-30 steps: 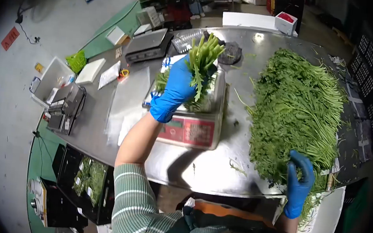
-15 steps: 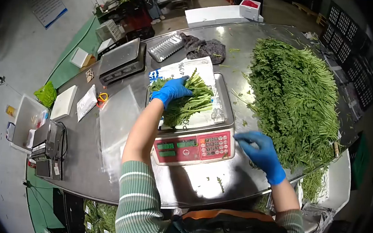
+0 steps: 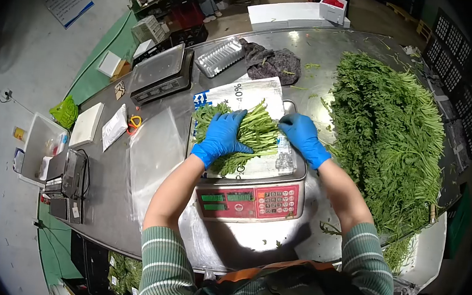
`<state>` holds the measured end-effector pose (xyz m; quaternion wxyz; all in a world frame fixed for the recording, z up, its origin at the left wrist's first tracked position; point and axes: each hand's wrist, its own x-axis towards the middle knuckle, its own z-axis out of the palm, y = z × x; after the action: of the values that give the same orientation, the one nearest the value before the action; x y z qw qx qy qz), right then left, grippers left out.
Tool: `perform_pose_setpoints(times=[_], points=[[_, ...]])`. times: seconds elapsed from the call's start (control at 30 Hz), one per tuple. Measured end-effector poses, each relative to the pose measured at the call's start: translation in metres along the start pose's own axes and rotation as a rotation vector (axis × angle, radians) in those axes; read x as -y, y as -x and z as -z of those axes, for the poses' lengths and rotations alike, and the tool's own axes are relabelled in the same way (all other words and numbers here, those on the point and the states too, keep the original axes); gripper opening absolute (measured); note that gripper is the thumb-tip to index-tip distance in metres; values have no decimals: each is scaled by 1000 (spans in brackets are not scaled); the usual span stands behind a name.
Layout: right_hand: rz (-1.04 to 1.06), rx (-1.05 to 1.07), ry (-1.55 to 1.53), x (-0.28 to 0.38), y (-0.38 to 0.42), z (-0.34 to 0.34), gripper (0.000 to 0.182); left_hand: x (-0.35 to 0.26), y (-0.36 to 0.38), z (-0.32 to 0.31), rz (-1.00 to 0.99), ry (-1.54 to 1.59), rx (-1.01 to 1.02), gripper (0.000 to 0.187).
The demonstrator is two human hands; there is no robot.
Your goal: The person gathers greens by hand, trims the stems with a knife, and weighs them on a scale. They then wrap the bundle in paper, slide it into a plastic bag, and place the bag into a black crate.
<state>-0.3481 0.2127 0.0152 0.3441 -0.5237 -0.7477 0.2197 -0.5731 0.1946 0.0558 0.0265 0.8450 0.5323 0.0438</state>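
Note:
A bunch of green leafy stalks point(image 3: 251, 135) lies on a printed plastic sheet point(image 3: 240, 94) atop the tray of a red-faced weighing scale point(image 3: 251, 199). My left hand point(image 3: 221, 136), in a blue glove, rests on the left side of the bunch with fingers spread over it. My right hand point(image 3: 303, 136), also gloved in blue, touches the stalk ends at the bunch's right side. Both hands press the bunch from either side.
A big heap of the same greens point(image 3: 391, 133) covers the right of the steel table point(image 3: 108, 192). A second scale point(image 3: 161, 73), a ridged foil tray point(image 3: 218, 57), a dark cloth point(image 3: 271, 62), clear bags point(image 3: 154, 151) and a label printer point(image 3: 67, 180) sit left and behind.
My right hand has come from the table's front right edge up to the right end of the bunch on the scale. The left hand has stayed on the bunch.

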Motion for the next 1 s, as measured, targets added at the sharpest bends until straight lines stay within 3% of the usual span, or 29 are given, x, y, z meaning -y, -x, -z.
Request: perform_pose_setpoints(times=[0.07, 0.1, 0.13, 0.17, 0.2, 0.23, 0.27, 0.33, 0.37, 0.43, 0.47, 0.57, 0.63, 0.67, 0.73, 0.77, 0.8, 0.9, 1.0], points=[[-121, -45, -367, -14, 3, 23, 25, 0, 4, -1, -20, 4, -28, 108], [-214, -61, -685, 21, 15, 61, 23, 3, 2, -2, -16, 16, 16, 108], [-155, -23, -841, 19, 24, 93, 26, 3, 1, -2, -19, -26, 9, 112], [-111, -281, -1602, 3, 42, 107, 36, 2, 1, 2, -20, -71, 0, 115], [392, 144, -2122, -12, 56, 143, 38, -1, 3, 10, -18, -107, -11, 116], [729, -25, -2287, 39, 71, 173, 32, -2, 4, 19, -27, -59, -61, 116], [884, 3, -2487, 24, 91, 188, 29, -1, 4, 30, -38, -11, -109, 115], [927, 14, -2136, 21, 111, 209, 18, 0, 7, 62, -83, 80, -269, 105], [912, 23, -2146, 24, 116, 210, 18, 1, 10, 79, -72, 139, -323, 101], [859, -57, -1730, 28, 125, 210, 13, 12, 13, 100, -104, 166, -450, 81], [838, 29, -1834, 27, 131, 214, 19, 16, 14, 108, -90, 216, -476, 77], [886, 13, -1976, 33, 135, 216, 22, 28, 19, 112, -26, 160, -504, 73], [759, 206, -2053, 47, 117, 194, 19, 32, 17, 103, -19, 100, -460, 74], [753, 302, -1901, 52, 102, 170, 16, 28, 16, 99, -31, 55, -447, 74], [76, 46, -1153, 84, 109, 121, 9, 18, 11, 90, -15, 47, -380, 72], [-62, 242, -778, 100, 100, 101, 14, 18, 4, 81, -24, -8, -352, 70], [69, 277, -446, 104, 94, 78, 18, 16, -1, 71, -35, -75, -379, 70], [24, 392, -495, 100, 85, 32, 18, 9, -8, 62, -28, -125, -308, 73], [386, 206, 31, 85, 78, 2, 25, 8, -14, 53, -33, -150, -352, 72]])
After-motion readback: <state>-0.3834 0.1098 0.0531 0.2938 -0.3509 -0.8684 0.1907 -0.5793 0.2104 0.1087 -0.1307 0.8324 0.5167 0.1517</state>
